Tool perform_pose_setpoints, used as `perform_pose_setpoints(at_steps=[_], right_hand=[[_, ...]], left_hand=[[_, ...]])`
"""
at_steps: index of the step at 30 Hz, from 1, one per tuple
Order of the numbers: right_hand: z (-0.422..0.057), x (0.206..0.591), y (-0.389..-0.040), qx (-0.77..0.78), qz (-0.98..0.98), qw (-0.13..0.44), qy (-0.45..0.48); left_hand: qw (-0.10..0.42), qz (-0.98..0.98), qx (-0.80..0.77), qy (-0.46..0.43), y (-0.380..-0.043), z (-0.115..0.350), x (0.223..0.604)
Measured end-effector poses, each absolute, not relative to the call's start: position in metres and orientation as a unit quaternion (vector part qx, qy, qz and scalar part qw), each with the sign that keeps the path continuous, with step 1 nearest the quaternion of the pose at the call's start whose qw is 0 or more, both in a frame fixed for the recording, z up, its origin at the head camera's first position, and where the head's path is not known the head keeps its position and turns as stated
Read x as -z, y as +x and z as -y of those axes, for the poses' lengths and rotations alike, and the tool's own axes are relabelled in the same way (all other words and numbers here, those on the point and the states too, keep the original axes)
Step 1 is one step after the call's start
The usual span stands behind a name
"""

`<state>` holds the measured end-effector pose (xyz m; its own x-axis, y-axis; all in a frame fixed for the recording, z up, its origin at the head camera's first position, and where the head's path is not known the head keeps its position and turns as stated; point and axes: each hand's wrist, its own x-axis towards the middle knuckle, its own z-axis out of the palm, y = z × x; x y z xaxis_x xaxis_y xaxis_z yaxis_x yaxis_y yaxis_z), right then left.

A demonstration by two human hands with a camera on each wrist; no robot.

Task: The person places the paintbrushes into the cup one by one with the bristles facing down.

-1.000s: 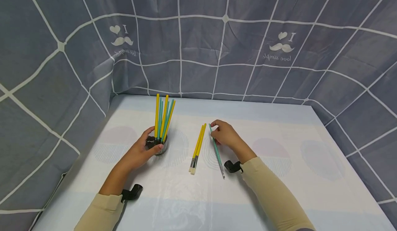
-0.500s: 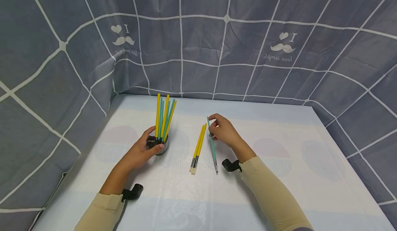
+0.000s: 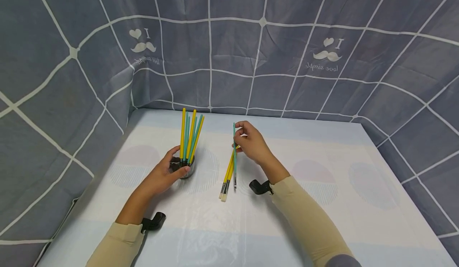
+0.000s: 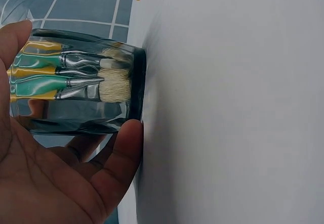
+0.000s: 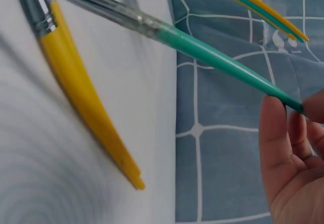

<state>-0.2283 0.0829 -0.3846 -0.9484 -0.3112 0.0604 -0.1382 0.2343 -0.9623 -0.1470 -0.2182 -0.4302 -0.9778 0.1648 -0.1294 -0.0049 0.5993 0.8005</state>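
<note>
My left hand grips a clear glass standing on the table, thumb on the near side. Inside it are several paintbrushes with yellow or green handles, bristles down, as the left wrist view shows. My right hand pinches a green paintbrush near the thin end of its handle. The brush hangs nearly upright, its brush end pointing down. Just behind it in the head view lie two yellow paintbrushes, side by side on the table, their bristles toward me. The right hand partly covers their handle tips.
The white table has pale printed circles and stripes. A grey curtain with white grid lines encloses its back and sides. Each wrist wears a black camera, on the left and the right.
My right hand has moved left and away from me, lifting the green paintbrush off the table and turning it more upright, over beside the yellow ones. The left hand stays on the glass.
</note>
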Motion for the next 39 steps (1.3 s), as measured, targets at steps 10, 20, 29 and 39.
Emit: perform_pose_setpoints(at_steps=[10,20,29,39], right_hand=[[-0.065,0.374,-0.233,0.645,-0.743,0.045,-0.173],[-0.042,0.362,-0.237,0.687,-0.703,0.006,-0.182],[-0.020,0.359,-0.233,0.728,-0.659,-0.034,-0.186],[-0.001,0.365,-0.232,0.756,-0.630,-0.076,-0.160]], left_hand=[[0.098,-0.888,-0.448,0.040,-0.147,0.218,0.430],[0.098,-0.890,-0.444,0.035,-0.148,0.218,0.432],[0.103,-0.892,-0.440,0.029,-0.149,0.216,0.430],[0.099,-0.893,-0.437,0.033,-0.148,0.216,0.429]])
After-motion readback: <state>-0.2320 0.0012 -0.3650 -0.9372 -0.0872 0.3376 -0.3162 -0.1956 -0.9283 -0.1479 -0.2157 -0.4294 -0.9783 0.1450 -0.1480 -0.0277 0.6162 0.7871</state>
